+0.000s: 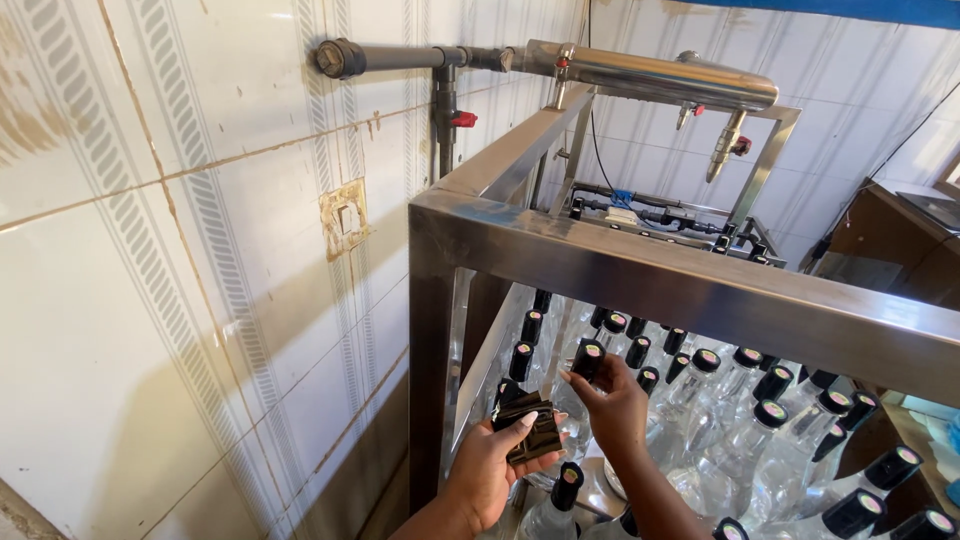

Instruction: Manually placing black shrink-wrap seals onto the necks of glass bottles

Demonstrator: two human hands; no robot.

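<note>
Inside a steel frame (640, 280), the right hand (612, 402) is pinching a black sleeve over a clear bottle's cap (588, 358); the left hand (490, 468) is gripping thin, flimsy shrink sleeves (528, 428). Bottles probably slippery; steadying by the neck seems safest.

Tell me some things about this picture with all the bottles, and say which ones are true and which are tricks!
1. The left hand holds a small stack of dark sleeves. True.
2. The right hand touches a black cap on a clear bottle. True.
3. The bottle caps are red. False: they are black.
4. The metal frame is wooden. False: it is shiny steel.
5. The wall is tiled. True.
</note>
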